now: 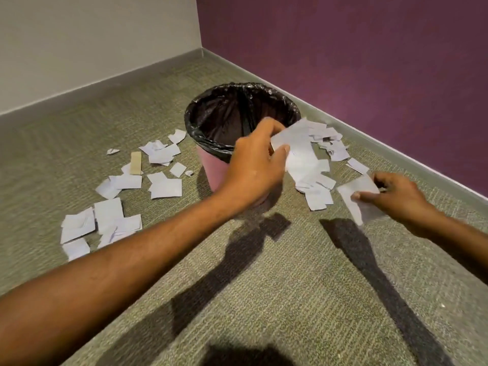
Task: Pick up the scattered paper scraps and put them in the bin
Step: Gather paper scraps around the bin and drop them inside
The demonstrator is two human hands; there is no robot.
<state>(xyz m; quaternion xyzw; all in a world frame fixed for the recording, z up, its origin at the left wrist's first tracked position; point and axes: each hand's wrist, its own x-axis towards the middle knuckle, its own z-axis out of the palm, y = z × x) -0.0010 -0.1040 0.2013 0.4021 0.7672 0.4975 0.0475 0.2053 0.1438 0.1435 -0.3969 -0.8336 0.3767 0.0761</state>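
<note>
A pink bin lined with a black bag stands on the carpet near the room's corner. My left hand is in front of the bin's near right rim and pinches a bunch of white paper scraps. To the right, my right hand pinches a white scrap low over the carpet. More white scraps lie between my hands and right of the bin. Several others are spread over the carpet left of the bin.
A tan cardboard strip lies among the left scraps. A purple wall runs along the right and a pale wall along the back, both with grey skirting. Grey-green carpet stretches out in the foreground.
</note>
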